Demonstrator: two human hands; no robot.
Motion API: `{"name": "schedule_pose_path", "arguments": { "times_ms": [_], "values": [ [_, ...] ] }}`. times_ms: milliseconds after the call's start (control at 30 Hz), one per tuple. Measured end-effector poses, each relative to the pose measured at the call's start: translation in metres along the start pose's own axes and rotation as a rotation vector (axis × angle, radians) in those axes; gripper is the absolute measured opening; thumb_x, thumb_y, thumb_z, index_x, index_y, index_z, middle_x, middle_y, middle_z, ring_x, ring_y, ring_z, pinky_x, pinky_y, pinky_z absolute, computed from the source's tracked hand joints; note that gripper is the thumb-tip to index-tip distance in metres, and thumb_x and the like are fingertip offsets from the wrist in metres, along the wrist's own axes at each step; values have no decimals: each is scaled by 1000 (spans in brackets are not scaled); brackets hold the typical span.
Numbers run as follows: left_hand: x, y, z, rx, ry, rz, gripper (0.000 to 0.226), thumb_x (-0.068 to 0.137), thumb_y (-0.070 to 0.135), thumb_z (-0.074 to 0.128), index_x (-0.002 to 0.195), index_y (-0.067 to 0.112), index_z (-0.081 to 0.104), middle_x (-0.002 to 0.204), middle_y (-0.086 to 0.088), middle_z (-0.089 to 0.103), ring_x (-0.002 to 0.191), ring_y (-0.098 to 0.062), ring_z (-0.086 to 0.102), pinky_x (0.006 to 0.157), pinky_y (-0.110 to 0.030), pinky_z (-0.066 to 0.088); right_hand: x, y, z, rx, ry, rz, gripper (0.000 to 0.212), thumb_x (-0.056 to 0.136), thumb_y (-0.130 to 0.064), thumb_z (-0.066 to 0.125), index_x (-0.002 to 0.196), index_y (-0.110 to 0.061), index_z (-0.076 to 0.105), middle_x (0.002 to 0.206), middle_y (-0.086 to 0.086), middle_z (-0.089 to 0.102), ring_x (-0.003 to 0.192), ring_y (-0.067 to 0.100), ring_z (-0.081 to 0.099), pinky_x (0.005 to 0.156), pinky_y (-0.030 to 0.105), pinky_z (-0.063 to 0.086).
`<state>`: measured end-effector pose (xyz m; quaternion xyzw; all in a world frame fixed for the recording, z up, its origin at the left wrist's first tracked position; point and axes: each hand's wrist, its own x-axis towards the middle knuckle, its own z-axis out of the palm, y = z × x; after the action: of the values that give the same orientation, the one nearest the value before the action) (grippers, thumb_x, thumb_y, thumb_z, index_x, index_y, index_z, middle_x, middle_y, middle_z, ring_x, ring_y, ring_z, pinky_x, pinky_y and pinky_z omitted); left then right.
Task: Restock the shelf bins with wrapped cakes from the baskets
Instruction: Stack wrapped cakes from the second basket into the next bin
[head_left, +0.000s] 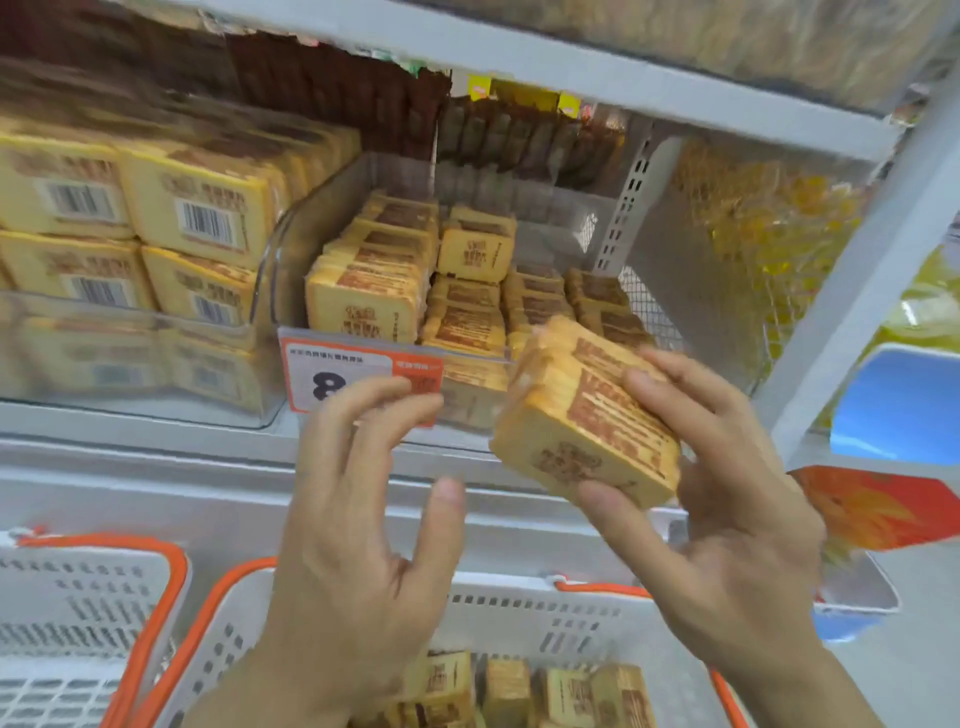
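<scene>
The right hand (727, 499) holds a stack of wrapped cakes (587, 421), thumb under the near face and fingers curled over the top and far side, tilted so one corner dips toward the person. The left hand (363, 525) hovers just beside it, fingers spread and relaxed, gripping nothing. Straight ahead of both hands sits the clear shelf bin (291, 249), partly filled with the same cakes, its front lip and the orange price tag (358, 379) right past the left fingertips. Below the wrists lies the white basket (519, 613) with more cakes in it.

The risk, as I judge it, is the stack fanning apart: several slippery packs are pinched by one hand, and the tilt could let the lower ones slide out. Catching the bin's lip on the way in could also knock the tag loose or topple the upright rows.
</scene>
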<state>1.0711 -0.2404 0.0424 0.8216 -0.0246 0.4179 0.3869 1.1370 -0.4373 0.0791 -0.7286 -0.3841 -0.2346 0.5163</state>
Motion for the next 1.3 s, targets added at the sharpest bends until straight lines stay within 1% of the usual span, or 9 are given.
{"name": "schedule_pose_path", "arguments": {
  "times_ms": [167,300,400,567,733,900,1067,1167,1300],
  "values": [
    [10,-23,9,303,-95,35,81,87,34,49,159,7,24,170,-6,8,157,-25,4,124,-40,10,82,14,3,-169,-135,-53,53,85,-31,78,133,-19,62,137,8,53,131,19,53,92,40,58],
    [11,-23,10,340,-116,20,87,83,32,52,160,9,19,170,-4,7,157,-24,1,124,-42,8,144,41,30,-309,-290,147,61,79,-50,78,133,-25,65,125,-3,65,114,9,63,97,41,55],
    [12,-23,9,370,-120,24,87,82,33,52,160,7,20,169,-6,10,157,-25,3,125,-43,8,169,55,52,-271,-370,257,54,84,-31,81,133,-17,62,118,-4,69,107,8,67,100,36,54],
    [11,-25,5,396,-142,41,87,83,33,53,160,6,21,169,-7,11,157,-26,7,122,-46,15,178,85,62,-479,-510,317,62,87,-30,78,143,-36,53,149,-2,50,127,18,57,107,35,48],
    [10,-23,5,461,-204,63,95,80,33,61,160,4,19,169,-14,8,157,-31,6,118,-52,19,184,81,74,-520,-402,337,62,82,-24,83,139,-30,60,130,-4,67,115,16,65,85,17,47],
    [8,-22,4,349,-166,89,89,84,26,61,160,6,20,170,-11,4,157,-29,3,120,-48,14,172,52,59,-632,-567,348,83,87,-41,77,156,-27,33,142,-6,53,129,14,52,105,29,43],
    [-26,-37,13,27,-177,181,31,91,17,54,120,21,62,133,4,57,119,-15,57,97,-30,45,104,1,54,-325,9,-115,12,94,-12,66,103,-18,69,94,-5,67,80,6,63,72,22,51],
    [-55,-60,26,65,-475,-66,14,94,29,45,105,32,54,92,17,58,84,-9,58,72,-33,49,38,4,61,-156,61,-236,9,91,-6,61,90,-13,68,76,-7,62,61,6,53,60,16,41],
    [-109,-97,46,454,-1088,-235,41,99,42,41,136,25,44,132,3,48,125,-23,48,109,-45,34,-65,47,82,-175,-117,-43,10,86,-9,62,84,-6,72,60,-4,56,52,7,48,56,13,39]
  ]
}}
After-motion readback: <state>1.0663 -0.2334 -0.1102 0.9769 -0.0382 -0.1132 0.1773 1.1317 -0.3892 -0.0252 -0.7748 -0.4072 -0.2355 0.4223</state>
